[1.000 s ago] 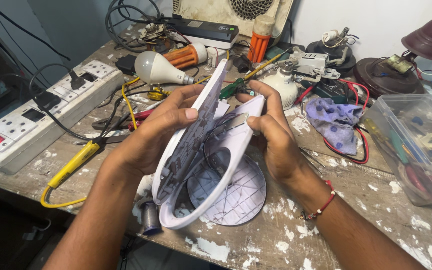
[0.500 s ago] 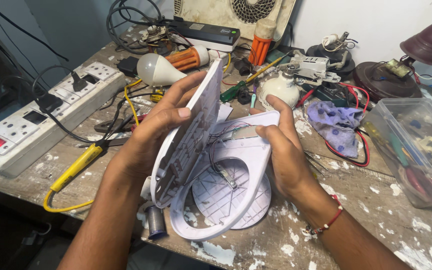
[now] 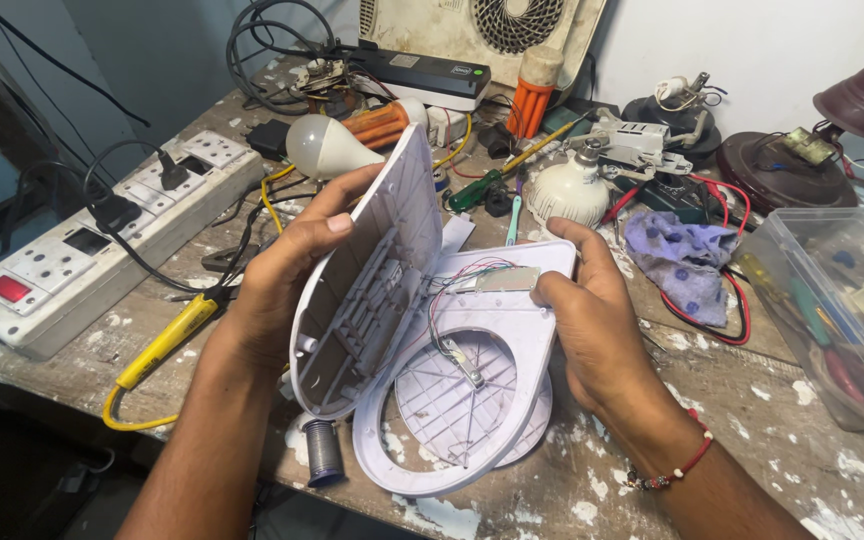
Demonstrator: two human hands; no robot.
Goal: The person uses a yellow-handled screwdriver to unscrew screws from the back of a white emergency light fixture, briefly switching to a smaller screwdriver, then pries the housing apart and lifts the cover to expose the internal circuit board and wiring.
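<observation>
A white plastic device casing lies split into two halves over the workbench. My left hand (image 3: 297,270) grips the upright half (image 3: 372,290), tilted on edge, its ribbed inside facing right. My right hand (image 3: 592,320) holds the flat half (image 3: 492,420), a shell with a large round opening. Thin coloured wires (image 3: 457,285) run from the upright half to a small circuit board (image 3: 504,280) on the flat half. A round white ribbed disc (image 3: 452,400) shows through the opening.
A white power strip (image 3: 82,250) with black plugs sits at the left, a yellow-handled tool (image 3: 162,345) beside it. White bulbs (image 3: 327,148), screwdrivers and cables crowd the back. A purple cloth (image 3: 682,255) and a clear plastic box (image 3: 837,300) stand at the right. A solder spool (image 3: 324,450) lies near the front edge.
The two casing halves have swung apart, baring the wires and board inside. My right hand has moved from the top of the casing down onto the flat half.
</observation>
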